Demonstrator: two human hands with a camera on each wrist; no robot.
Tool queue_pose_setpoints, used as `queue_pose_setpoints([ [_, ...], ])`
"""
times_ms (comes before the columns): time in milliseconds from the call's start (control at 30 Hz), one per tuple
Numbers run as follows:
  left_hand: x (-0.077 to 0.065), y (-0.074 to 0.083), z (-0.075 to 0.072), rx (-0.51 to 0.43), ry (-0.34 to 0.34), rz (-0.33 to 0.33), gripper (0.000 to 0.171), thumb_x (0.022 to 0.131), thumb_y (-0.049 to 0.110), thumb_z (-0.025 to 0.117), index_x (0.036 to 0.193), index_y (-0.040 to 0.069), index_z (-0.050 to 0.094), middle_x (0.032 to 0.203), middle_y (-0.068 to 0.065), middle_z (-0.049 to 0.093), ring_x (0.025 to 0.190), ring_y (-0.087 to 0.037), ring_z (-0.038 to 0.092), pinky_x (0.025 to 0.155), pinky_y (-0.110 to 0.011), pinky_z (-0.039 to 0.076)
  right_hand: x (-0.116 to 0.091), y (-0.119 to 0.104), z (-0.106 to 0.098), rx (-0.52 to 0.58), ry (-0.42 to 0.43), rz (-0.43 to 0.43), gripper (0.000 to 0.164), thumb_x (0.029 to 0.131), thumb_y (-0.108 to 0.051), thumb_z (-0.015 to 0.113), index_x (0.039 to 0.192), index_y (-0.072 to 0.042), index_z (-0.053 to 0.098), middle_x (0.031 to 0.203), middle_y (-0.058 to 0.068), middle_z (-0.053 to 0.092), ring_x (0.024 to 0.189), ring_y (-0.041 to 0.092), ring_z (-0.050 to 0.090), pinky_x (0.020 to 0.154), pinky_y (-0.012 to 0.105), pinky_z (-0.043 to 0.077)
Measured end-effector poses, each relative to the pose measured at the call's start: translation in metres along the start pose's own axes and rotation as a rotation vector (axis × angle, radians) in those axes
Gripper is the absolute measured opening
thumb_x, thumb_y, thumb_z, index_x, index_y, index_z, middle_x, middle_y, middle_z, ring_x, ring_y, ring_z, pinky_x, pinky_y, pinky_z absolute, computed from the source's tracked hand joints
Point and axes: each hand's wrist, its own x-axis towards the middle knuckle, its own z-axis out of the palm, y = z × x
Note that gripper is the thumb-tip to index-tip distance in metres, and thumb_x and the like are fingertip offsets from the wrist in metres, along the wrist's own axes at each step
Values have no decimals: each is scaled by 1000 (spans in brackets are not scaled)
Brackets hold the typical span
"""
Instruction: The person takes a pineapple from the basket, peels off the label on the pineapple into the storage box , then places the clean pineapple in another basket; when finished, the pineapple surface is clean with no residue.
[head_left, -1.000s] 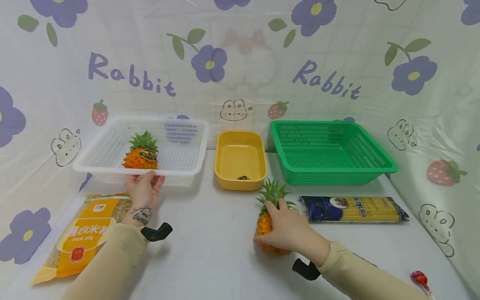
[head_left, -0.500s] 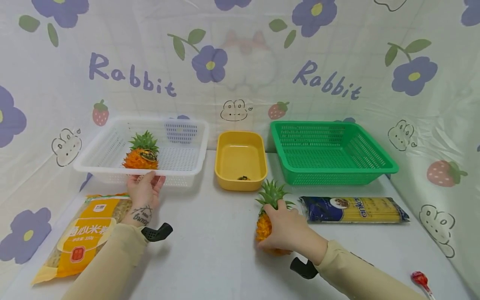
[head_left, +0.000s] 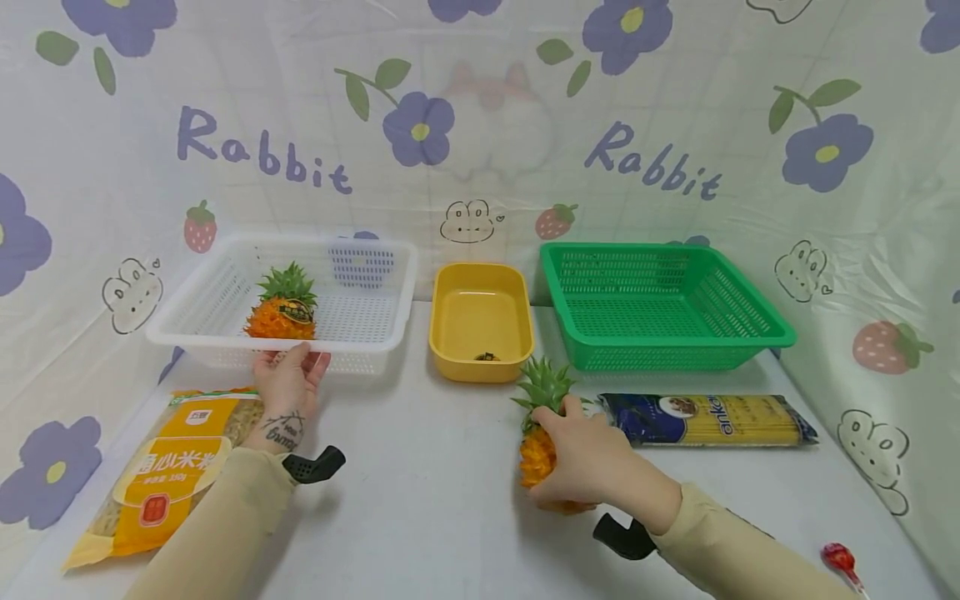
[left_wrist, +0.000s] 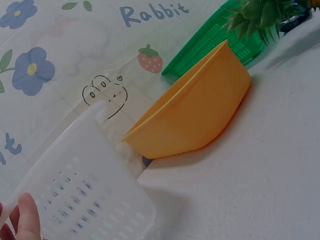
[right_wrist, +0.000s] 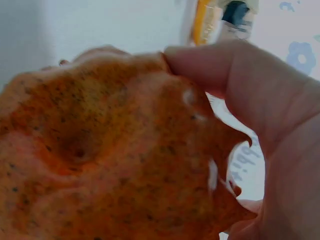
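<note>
My right hand (head_left: 588, 462) grips a small orange pineapple (head_left: 536, 458) by its side, over the table in front of the yellow tub (head_left: 461, 371). Its green crown (head_left: 546, 385) points toward the back. In the right wrist view the underside of the pineapple (right_wrist: 110, 165) fills much of the picture, with the thumb and fingers curled round its edge. At the left, my left hand (head_left: 285, 383) holds the front rim of a white plastic basket (head_left: 363, 344), thumb (left_wrist: 28, 215) against the wall. A second pineapple (head_left: 281, 317) with a dark label lies inside that basket.
A green basket (head_left: 660, 357) stands at the back right. Before it lies a pack of spaghetti (head_left: 750, 419). An orange-yellow food bag (head_left: 172, 467) lies beside my left forearm, and a red lollipop (head_left: 838, 556) is at the near right. A printed curtain (head_left: 480, 125) rises behind everything.
My right hand has shifted slightly to the right with the pineapple in its grip. The left hand and the white basket stay where they were.
</note>
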Motion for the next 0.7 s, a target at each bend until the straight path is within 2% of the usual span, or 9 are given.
queue_pose_setpoints([
  [167, 1, 0, 0, -3, -4, -4, 55, 88, -1, 56, 134, 18, 33, 105, -5, 44, 80, -17, 54, 75, -31, 56, -12, 0, -24, 26, 15, -56, 87, 53, -45, 80, 130, -21, 47, 116, 12, 42, 79, 30, 48, 52, 35, 42],
  [400, 3, 0, 0, 4, -21, 2, 57, 88, -1, 57, 134, 21, 33, 112, -6, 44, 81, -17, 54, 77, -31, 55, -18, 3, -83, 27, 97, -124, 81, 58, -41, 78, 130, -21, 46, 121, 13, 39, 86, 29, 49, 57, 33, 45],
  [533, 3, 0, -1, 1, -32, 10, 58, 88, -1, 56, 135, 21, 32, 119, -7, 43, 83, -17, 54, 77, -31, 55, -8, 10, -121, 28, 120, -128, 82, 61, -40, 78, 132, -20, 42, 124, 15, 35, 87, 28, 52, 62, 34, 47],
  [700, 3, -1, -2, 7, -22, 8, 57, 88, -1, 55, 135, 20, 30, 110, -6, 44, 81, -17, 54, 77, -31, 55, 19, 26, -156, 66, 104, -105, 81, 68, -35, 78, 136, -19, 36, 133, 19, 26, 87, 29, 53, 64, 37, 49],
])
